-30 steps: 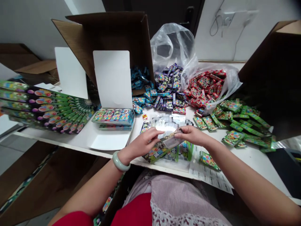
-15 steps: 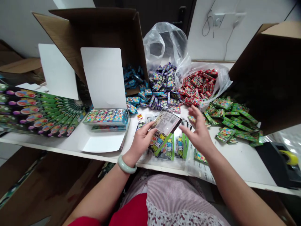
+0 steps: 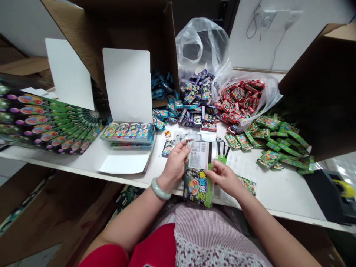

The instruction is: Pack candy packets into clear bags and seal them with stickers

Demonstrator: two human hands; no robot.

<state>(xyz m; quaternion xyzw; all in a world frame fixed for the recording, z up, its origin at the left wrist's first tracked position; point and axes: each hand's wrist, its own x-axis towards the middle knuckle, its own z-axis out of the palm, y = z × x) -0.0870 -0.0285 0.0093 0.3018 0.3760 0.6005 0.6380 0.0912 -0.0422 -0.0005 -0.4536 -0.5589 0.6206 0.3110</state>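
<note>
My left hand (image 3: pixel 174 165), with a pale green bangle (image 3: pixel 160 189) on its wrist, grips the upper left edge of a green printed snack packet (image 3: pixel 197 189). A white barcode label (image 3: pixel 198 155) lies on the packet's upper part. My right hand (image 3: pixel 224 179) pinches the packet's right edge. Behind both hands lies a spread of flat packets and clear sleeves (image 3: pixel 201 137), partly hidden by the held packet. A small blue box (image 3: pixel 168 147) sits left of that spread, and a loose green packet (image 3: pixel 247 184) lies to the right of my right hand.
A white table (image 3: pixel 116 163) carries an open white display box (image 3: pixel 126 148) of colourful packs and a fan of long green cartons (image 3: pixel 47 124). Heaps of blue, purple, red (image 3: pixel 239 100) and green packets spread behind, among plastic bags. Brown cartons stand at both sides; a black tape dispenser (image 3: pixel 330 193) sits right.
The packet has dropped from a tilted position to nearly upright, with its label side facing me. My right hand has closed from spread fingers onto the packet's edge.
</note>
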